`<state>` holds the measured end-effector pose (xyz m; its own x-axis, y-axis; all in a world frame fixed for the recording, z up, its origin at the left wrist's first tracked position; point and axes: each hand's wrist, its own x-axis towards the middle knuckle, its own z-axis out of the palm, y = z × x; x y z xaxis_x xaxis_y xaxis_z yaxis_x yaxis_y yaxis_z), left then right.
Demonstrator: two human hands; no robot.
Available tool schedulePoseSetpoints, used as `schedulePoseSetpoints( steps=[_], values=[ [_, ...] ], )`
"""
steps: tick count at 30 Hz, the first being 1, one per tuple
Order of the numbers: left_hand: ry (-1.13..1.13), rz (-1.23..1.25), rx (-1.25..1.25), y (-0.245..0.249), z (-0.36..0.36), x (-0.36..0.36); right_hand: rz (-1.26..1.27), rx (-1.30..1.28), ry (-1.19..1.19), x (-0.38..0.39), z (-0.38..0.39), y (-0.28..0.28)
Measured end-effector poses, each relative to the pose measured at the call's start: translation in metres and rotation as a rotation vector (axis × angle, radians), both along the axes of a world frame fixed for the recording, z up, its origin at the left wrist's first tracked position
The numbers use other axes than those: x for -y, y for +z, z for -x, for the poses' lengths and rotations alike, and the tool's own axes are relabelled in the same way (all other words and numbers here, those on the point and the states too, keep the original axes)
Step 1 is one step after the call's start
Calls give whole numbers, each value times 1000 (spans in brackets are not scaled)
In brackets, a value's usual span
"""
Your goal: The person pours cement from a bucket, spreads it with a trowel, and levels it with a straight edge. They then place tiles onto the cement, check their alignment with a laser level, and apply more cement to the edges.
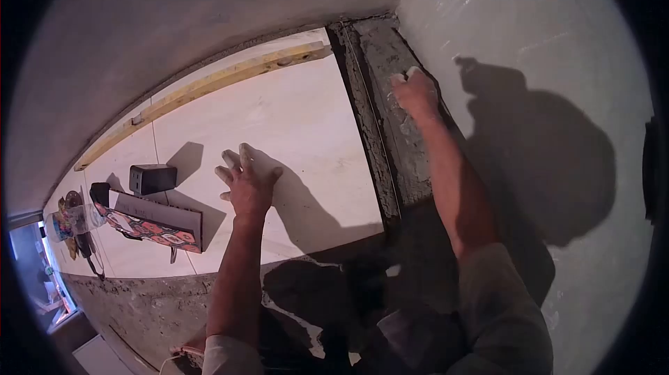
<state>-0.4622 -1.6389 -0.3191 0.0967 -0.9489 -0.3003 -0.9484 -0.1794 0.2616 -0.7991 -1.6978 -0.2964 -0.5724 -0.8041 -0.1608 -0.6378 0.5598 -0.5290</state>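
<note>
My left hand (251,187) rests with spread fingers on a large white tile (300,124); nothing is in its grasp. My right hand (418,95) is over the strip of grey mortar (394,61) between the tile's edge and the wall. Its fingers are curled together, and what they hold, if anything, cannot be made out. A thin taut string (380,124) runs along that strip, left of my right hand. Across the far side of the tiles lies a yellow spirit level (209,88), apart from both hands.
Left of my left hand stand a black box-shaped device (153,178) and a notebook with a red patterned cover (153,227). Farther left are a clear plastic container (82,220) and small items. A plastered wall (578,82) rises at right, carrying my shadow. Rough mortar (139,298) borders the tiles' near edge.
</note>
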Motion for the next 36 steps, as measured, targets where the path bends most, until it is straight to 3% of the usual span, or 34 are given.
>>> schedulePoseSetpoints(
  steps=[1, 8, 15, 17, 20, 24, 27, 31, 33, 36],
  values=[
    [26, -38, -3, 3, 1, 0, -27, -291, 50, 6, -4, -6],
    [14, -46, -8, 3, 0, 0, -123, -149, 18, 43, 0, -21],
    [15, -82, -7, 9, 3, 1, -115, -226, 19, 39, 3, -35],
    [-1, -52, -12, 0, -2, -1, -203, 130, -3, 44, 10, -29],
    [0, -51, -18, 4, 0, 0, -260, 204, 24, 48, 17, -29],
    [16, -83, -15, 6, 1, 0, -53, 17, 54, 47, 15, -53],
    [-57, 15, -8, -5, -5, 0, -107, 92, 32, 40, 11, -46],
    [1, -75, 6, 2, 0, 1, -140, 206, 23, 38, 11, -40],
    [-52, 30, 16, -7, -5, -1, -170, 233, 28, 32, 9, -42],
    [-13, -44, 6, 1, -1, 1, -89, 6, 115, 17, 2, -48]
  ],
)
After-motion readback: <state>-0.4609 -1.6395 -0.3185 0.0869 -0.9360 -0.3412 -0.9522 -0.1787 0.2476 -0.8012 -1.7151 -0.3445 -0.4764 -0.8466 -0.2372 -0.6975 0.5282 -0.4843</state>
